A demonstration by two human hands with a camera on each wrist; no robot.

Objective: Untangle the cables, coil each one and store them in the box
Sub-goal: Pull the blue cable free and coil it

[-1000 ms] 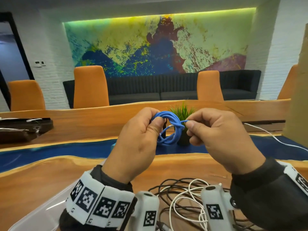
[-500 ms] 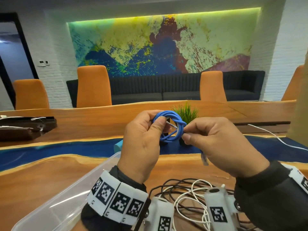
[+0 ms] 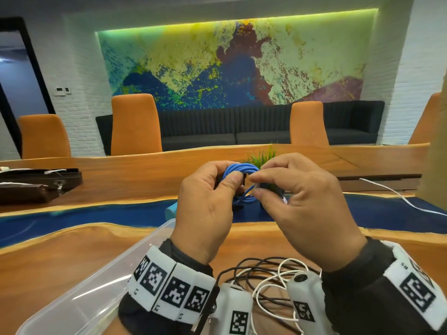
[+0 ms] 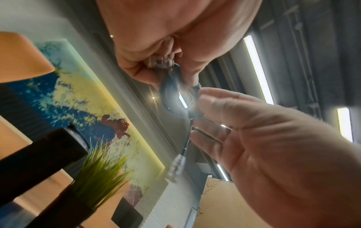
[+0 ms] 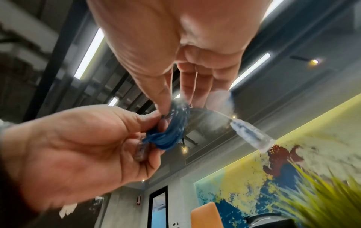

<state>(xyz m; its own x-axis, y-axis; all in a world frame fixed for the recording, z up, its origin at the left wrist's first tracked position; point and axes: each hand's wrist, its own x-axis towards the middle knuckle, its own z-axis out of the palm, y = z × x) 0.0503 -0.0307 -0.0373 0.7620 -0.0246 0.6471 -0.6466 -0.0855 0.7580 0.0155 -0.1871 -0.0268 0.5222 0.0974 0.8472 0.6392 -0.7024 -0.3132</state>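
Observation:
A small blue cable coil (image 3: 242, 169) is held up over the table between both hands. My left hand (image 3: 227, 176) grips its left side, thumb across the strands, with one clear plug (image 4: 160, 61) pressed in the fingers. On the coil's right side my right hand (image 3: 256, 186) pinches the strands between thumb and forefinger. The cable's short free end with its clear plug (image 5: 252, 134) hangs out past the right fingers. A clear plastic box (image 3: 84, 286) lies at the lower left. A tangle of black and white cables (image 3: 266, 274) lies on the wood below my wrists.
A small potted grass plant (image 3: 264, 155) stands just behind the hands. A white cable (image 3: 399, 194) runs off to the right, beside a cardboard edge (image 3: 439, 141). Dark trays (image 3: 36, 182) sit at the far left, and a teal object (image 3: 170, 210) lies by the box's far corner.
The right hand has closed in on the coil, taking up the loose strand; only a short plug end now hangs free. Both hands sit slightly lower in view.

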